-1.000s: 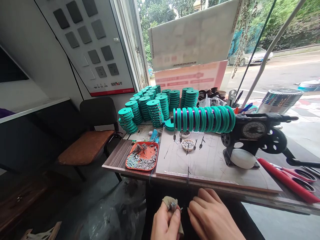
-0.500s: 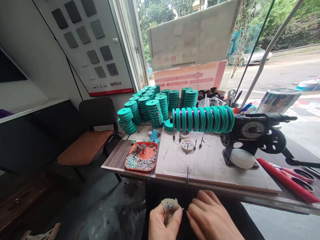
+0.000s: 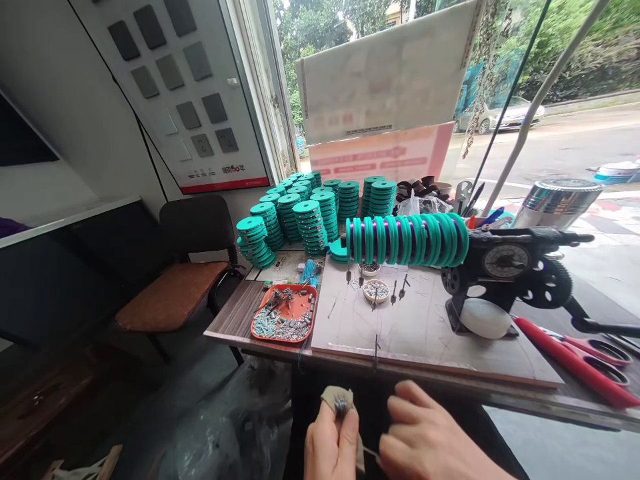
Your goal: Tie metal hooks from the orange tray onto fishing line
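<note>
My left hand (image 3: pixel 331 440) is closed round a folded beige cloth (image 3: pixel 334 395), thumb pressed on it. A small shiny metal piece (image 3: pixel 341 405) shows at the cloth's top, its kind too small to make out. To the right, my right hand (image 3: pixel 433 433) is closed, slightly blurred. A thin pale strand (image 3: pixel 369 452) runs from the cloth towards its fingertips. Both hands are over the dark lap, below the table's front edge. Beyond them lies a pale board (image 3: pixel 400 333), with a thin dark metal piece (image 3: pixel 376 350) hanging at its front edge.
An orange tray (image 3: pixel 285 340) holds small metal parts and blue-green bits. Teal foam spools (image 3: pixel 407 239) sit on a black cranked winder (image 3: pixel 505 260); several stacks of spools (image 3: pixel 310 227) stand behind. Small dishes (image 3: pixel 376 291), scissors (image 3: pixel 595 353) and a chair (image 3: pixel 173 293) are around.
My right hand has moved slightly right, away from the left hand, and the strand between them shows longer. My left hand has turned, showing more of the metal piece.
</note>
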A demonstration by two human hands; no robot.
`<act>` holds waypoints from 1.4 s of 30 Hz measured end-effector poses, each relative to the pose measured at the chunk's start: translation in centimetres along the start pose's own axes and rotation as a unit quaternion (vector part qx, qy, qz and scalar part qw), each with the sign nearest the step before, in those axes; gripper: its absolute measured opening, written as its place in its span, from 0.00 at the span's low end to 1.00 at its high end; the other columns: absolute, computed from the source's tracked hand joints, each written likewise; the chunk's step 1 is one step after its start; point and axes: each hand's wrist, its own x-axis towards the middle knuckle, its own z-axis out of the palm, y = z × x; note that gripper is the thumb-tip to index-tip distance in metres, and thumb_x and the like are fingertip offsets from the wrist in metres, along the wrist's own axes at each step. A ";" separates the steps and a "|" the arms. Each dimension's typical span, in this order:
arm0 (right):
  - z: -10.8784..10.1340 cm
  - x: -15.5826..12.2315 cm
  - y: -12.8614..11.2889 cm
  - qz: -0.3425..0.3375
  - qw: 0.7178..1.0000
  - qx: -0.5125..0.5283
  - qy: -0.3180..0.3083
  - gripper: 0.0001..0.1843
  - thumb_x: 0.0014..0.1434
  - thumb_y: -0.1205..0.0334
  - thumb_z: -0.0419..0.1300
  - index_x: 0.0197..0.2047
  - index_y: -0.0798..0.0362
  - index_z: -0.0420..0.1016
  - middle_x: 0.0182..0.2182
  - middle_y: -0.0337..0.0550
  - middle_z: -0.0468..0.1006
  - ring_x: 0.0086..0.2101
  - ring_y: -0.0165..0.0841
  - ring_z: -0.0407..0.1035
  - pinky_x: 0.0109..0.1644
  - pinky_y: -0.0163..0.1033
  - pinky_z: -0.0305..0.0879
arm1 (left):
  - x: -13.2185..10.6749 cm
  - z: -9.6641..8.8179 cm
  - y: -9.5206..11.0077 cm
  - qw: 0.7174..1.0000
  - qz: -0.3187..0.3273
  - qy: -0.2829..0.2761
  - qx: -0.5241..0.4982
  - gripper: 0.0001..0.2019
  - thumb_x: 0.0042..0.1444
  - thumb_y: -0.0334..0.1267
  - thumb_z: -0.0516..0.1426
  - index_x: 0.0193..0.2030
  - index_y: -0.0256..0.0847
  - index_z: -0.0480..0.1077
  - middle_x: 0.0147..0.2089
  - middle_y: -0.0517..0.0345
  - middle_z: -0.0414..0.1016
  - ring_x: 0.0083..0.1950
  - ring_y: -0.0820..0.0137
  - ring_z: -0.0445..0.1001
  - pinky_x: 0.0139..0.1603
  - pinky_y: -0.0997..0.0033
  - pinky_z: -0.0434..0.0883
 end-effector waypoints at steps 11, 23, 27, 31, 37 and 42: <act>-1.5 -0.8 0.0 0.075 0.996 0.040 -0.024 0.22 0.67 0.62 0.41 0.23 0.50 0.61 0.18 0.33 0.66 0.26 0.30 0.60 0.46 0.38 0.52 | 1.3 -1.8 2.0 0.980 -0.116 -0.137 -0.091 0.27 0.42 0.61 0.57 0.38 0.37 0.69 0.17 0.70 0.55 0.18 0.79 0.51 0.18 0.79 0.53; -0.3 -1.0 0.3 0.146 0.962 0.166 -0.161 0.13 0.61 0.69 0.53 0.25 0.51 0.59 0.22 0.33 0.69 0.29 0.30 0.59 0.37 0.35 0.56 | 0.3 -0.2 0.9 0.986 -0.118 -0.094 -0.065 0.30 0.35 0.67 0.56 0.28 0.37 0.68 0.19 0.67 0.57 0.20 0.79 0.53 0.19 0.80 0.54; -0.6 -0.4 0.4 0.148 0.955 0.168 -0.196 0.12 0.58 0.71 0.54 0.24 0.52 0.60 0.23 0.33 0.70 0.30 0.31 0.60 0.38 0.36 0.57 | 0.1 0.0 0.7 0.990 -0.093 -0.100 -0.046 0.28 0.38 0.66 0.55 0.27 0.38 0.67 0.18 0.67 0.55 0.20 0.78 0.52 0.18 0.80 0.53; -0.7 -0.2 0.3 0.140 0.958 0.158 -0.194 0.13 0.58 0.71 0.55 0.24 0.52 0.60 0.22 0.33 0.70 0.29 0.31 0.60 0.37 0.36 0.57 | 0.2 -0.1 0.3 0.989 -0.084 -0.111 -0.049 0.26 0.40 0.64 0.55 0.28 0.39 0.67 0.18 0.69 0.53 0.19 0.78 0.48 0.17 0.79 0.51; -0.9 -0.5 0.3 0.156 0.954 0.153 -0.203 0.13 0.59 0.72 0.53 0.24 0.52 0.60 0.23 0.34 0.71 0.29 0.31 0.61 0.37 0.36 0.57 | 0.2 -0.2 1.0 0.987 -0.085 -0.132 -0.042 0.27 0.39 0.66 0.54 0.27 0.39 0.65 0.17 0.70 0.51 0.17 0.79 0.47 0.16 0.78 0.48; -0.7 -1.3 0.6 0.203 0.952 0.117 -0.199 0.14 0.62 0.70 0.47 0.24 0.52 0.58 0.22 0.36 0.69 0.29 0.32 0.61 0.37 0.36 0.57 | -0.1 0.0 1.0 0.993 -0.057 -0.102 -0.019 0.28 0.40 0.66 0.53 0.30 0.38 0.68 0.16 0.66 0.57 0.19 0.77 0.52 0.16 0.78 0.52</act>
